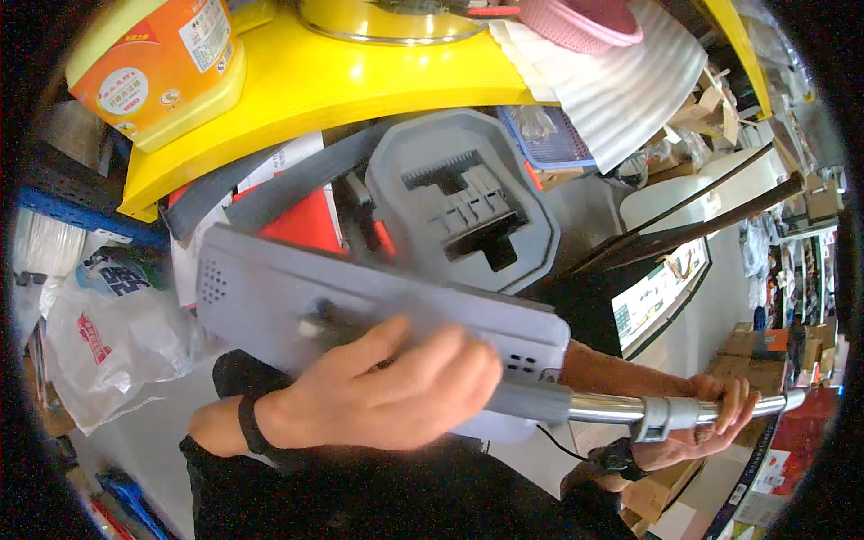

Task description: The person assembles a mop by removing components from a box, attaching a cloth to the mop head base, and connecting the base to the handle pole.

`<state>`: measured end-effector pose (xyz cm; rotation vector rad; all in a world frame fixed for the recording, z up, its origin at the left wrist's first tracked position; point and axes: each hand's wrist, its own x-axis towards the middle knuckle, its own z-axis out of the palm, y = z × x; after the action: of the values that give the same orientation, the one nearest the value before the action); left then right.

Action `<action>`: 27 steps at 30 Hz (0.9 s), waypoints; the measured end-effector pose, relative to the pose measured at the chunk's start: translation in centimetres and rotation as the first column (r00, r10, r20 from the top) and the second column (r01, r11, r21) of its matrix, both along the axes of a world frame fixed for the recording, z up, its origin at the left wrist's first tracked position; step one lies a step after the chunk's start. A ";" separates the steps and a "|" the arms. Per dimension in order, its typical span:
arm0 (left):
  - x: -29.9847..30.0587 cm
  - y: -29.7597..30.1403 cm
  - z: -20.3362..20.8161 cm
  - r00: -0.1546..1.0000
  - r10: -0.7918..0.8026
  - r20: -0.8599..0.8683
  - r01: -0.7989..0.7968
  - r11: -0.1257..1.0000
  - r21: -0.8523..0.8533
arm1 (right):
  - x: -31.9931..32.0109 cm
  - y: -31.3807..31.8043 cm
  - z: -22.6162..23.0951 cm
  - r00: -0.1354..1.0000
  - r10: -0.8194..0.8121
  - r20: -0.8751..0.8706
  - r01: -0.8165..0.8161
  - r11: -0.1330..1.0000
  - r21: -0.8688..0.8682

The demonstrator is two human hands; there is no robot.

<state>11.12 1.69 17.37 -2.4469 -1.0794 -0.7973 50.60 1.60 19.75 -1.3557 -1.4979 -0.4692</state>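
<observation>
A flat mop lies slantwise before me, with a long grey-purple head [270, 279] and a shiny metal pole [603, 409]. My left hand [369, 396], with a dark band at its wrist, is curled over the grey lower end of the pole against the mop head. Its fingertips are blurred, and it hides the joint. Farther right, my right hand [711, 418] wraps round the pole near a grey clip collar [655, 418]; a dark watch sits on that wrist. Beyond the head stands a grey eight-sided mop bucket [391, 162] with a toothed, slotted insert.
A yellow shelf [360, 85] crosses the back, bearing an orange-labelled jug [153, 81], a glass lid [387, 27] and a pink basket [576, 22]. White foam sheet [621, 76] hangs off it. A plastic bag [117, 333] lies left; a lit screen [661, 292] and cardboard boxes [742, 355] stand right.
</observation>
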 end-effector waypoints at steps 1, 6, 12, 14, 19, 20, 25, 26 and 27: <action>0.6 0.4 -0.1 1.000 0.013 0.000 -0.013 0.999 0.050 | -1.4 0.3 0.9 0.998 0.025 0.057 -0.028 0.998 0.058; 1.2 0.5 2.0 0.979 -0.068 0.191 0.098 0.983 -0.153 | 3.8 -3.7 8.5 0.878 -0.325 0.352 0.296 0.946 0.136; 2.3 1.7 0.4 0.891 -0.122 0.437 0.093 0.992 0.088 | 4.4 -4.7 14.5 0.932 -0.236 0.276 0.208 0.970 0.128; 2.7 3.2 -0.8 0.858 -0.098 0.503 0.064 0.994 0.084 | 2.9 -5.1 16.5 0.848 -0.308 0.432 0.278 0.951 0.133; 2.7 5.8 -2.8 0.813 -0.108 0.572 0.045 0.991 0.124 | -2.4 -4.5 19.2 0.945 -0.136 0.296 0.150 0.988 -0.026; 2.7 6.1 -3.1 0.812 -0.104 0.574 0.037 0.991 0.128 | -3.3 -4.2 19.5 0.952 -0.120 0.281 0.127 0.992 -0.007; 3.3 7.3 -5.0 0.729 -0.123 0.674 0.086 0.992 0.088 | -7.3 -3.5 21.9 0.921 -0.008 0.390 0.001 1.000 0.018; 3.1 7.4 -5.3 0.705 -0.123 0.699 0.118 0.991 0.056 | -6.6 -3.3 23.3 0.926 0.047 0.376 -0.040 0.999 -0.027; 2.9 7.5 -5.5 0.674 -0.135 0.726 0.121 0.990 0.072 | -6.0 -3.3 24.2 0.906 0.052 0.420 -0.058 0.998 0.001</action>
<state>14.00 9.20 11.87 -2.2136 -1.1177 -1.9406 44.62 -1.69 43.91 -1.2470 -1.8729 -0.7713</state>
